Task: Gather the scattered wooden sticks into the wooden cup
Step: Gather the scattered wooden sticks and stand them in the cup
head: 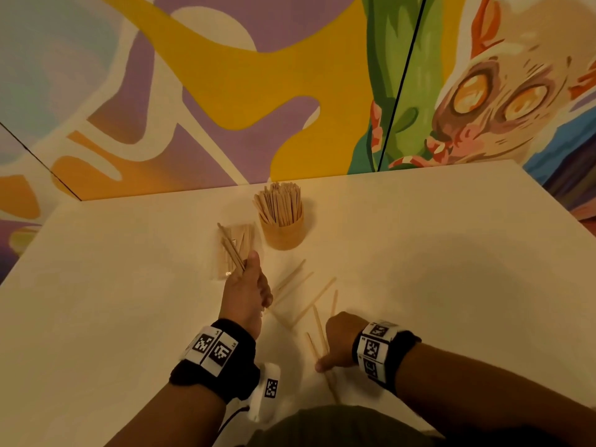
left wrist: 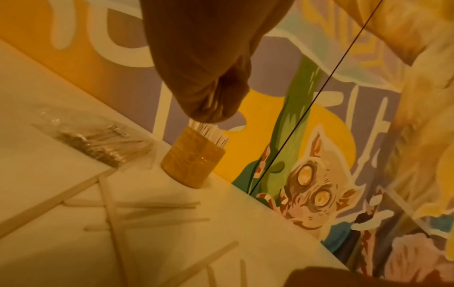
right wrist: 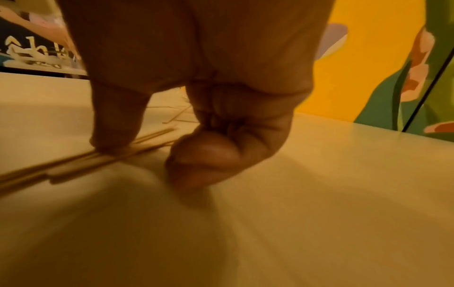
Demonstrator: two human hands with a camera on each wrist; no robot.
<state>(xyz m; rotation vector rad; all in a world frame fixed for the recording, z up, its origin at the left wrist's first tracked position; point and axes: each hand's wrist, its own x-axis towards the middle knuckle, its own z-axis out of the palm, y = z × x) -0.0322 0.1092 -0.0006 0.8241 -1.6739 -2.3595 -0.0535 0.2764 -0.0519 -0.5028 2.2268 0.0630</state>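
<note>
Head view shows your job well under way but not finished. The wooden cup (head: 283, 232) stands upright at the far middle of the white table (head: 451, 253), already packed with a dense sheaf of sticks (head: 279, 203) rising above its rim. Just left of it lies a clear plastic packet (head: 233, 250) holding more sticks; whether those belong to your task cannot be told.

Your left hand (head: 246, 293) has its fingers curled round a small bundle of sticks (head: 230, 248), thumb on top, the bundle angled up and to the far left over the packet. It is near the cup but not above it, so this bundle is gathered and not yet delivered.

Your right hand (head: 338, 341) is down on the near part of the table. In the right wrist view its thumb (right wrist: 115, 124) presses on a few sticks lying flat (right wrist: 93, 161), while the other fingers (right wrist: 211, 161) are curled with their tips on the table beside them; the sticks are pinned, not lifted.

Between your hands several loose sticks (head: 303, 291) lie scattered and crossed on the table, and a few more reach toward the near edge beneath your right hand. By my reading, most of the sticks are in the cup; what is left is the bundle you hold, the few under your thumb and that scatter.
</note>
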